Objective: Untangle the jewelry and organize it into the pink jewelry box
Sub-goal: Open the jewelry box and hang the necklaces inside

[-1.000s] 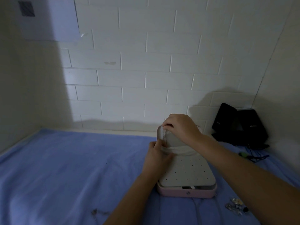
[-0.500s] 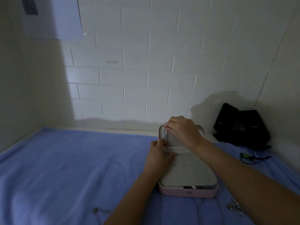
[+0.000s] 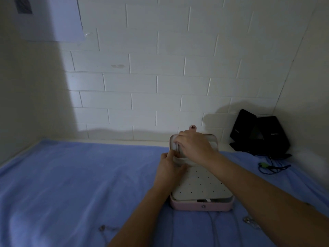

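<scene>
Pink jewelry box point(image 3: 201, 206) sits open at lower centre-right on blue cloth point(image 3: 71, 175). Hands are close together at the raised lid point(image 3: 213, 143). Right hand point(image 3: 195, 147) curls over the lid's left edge, and left hand point(image 3: 170, 168) pinches the pocket band point(image 3: 181, 160). Likely step: tucking something into the lid pocket, though I can't tell what. Next: reach lower left and pick up the tangled chain point(image 3: 105, 229).

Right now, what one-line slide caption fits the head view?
Left hand and right hand work at the open lid of the pink jewelry box on a blue cloth.

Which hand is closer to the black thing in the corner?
Right. The right hand is on the raised lid of the pink jewelry box, left of the black case. The left hand is farther left and nearer the person, at the box's left side.
</scene>
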The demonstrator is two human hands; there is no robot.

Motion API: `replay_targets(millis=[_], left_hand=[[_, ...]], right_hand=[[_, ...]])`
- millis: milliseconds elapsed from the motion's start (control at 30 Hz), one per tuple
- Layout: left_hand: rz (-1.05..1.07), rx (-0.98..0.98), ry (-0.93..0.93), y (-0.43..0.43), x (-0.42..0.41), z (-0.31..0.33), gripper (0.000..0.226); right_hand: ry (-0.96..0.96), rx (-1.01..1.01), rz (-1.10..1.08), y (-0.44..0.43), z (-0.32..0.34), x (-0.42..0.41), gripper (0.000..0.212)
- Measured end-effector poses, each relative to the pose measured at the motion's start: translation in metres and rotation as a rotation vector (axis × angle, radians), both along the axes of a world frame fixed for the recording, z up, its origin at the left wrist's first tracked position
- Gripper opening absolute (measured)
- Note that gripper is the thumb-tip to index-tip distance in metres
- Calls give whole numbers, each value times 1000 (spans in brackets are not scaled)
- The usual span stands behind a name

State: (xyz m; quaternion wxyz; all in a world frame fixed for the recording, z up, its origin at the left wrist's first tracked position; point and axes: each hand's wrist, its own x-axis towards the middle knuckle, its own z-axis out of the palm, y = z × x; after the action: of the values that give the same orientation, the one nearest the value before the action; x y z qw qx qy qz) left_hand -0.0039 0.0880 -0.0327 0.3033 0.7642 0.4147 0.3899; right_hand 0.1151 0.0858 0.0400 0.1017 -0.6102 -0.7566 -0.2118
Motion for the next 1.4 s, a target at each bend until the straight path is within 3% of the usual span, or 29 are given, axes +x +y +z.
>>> replay_targets(millis=[133, 300, 533, 767, 933, 1167, 1233, 1333, 1400], left_hand=[[12, -11, -11, 1, -2, -1, 24], [54, -60, -32, 9, -2, -4, 10], [103, -250, -83, 12, -10, 6, 19], [162, -384, -285, 3, -39, 45, 19], [128, -383, -268, -13, -57, 72, 19], [57, -317, -128, -47, -86, 84, 22], [57, -305, -114, -58, -97, 80, 22], [82, -290, -112, -76, -114, 72, 22], [93, -275, -114, -90, -121, 64, 24]], right_hand=[[145, -105, 27, -5, -3, 7, 28], [312, 24, 79, -41, -1, 27, 25], [358, -204, -7, -101, 14, 57, 22], [520, -172, -169, -155, 6, 88, 18], [622, -403, -244, -168, -14, 99, 17], [672, -534, -125, -171, -33, 66, 14], [597, -505, -119, -171, -36, 58, 7], [499, -507, -104, -171, -39, 47, 25], [509, -471, -124, -173, -42, 45, 16]])
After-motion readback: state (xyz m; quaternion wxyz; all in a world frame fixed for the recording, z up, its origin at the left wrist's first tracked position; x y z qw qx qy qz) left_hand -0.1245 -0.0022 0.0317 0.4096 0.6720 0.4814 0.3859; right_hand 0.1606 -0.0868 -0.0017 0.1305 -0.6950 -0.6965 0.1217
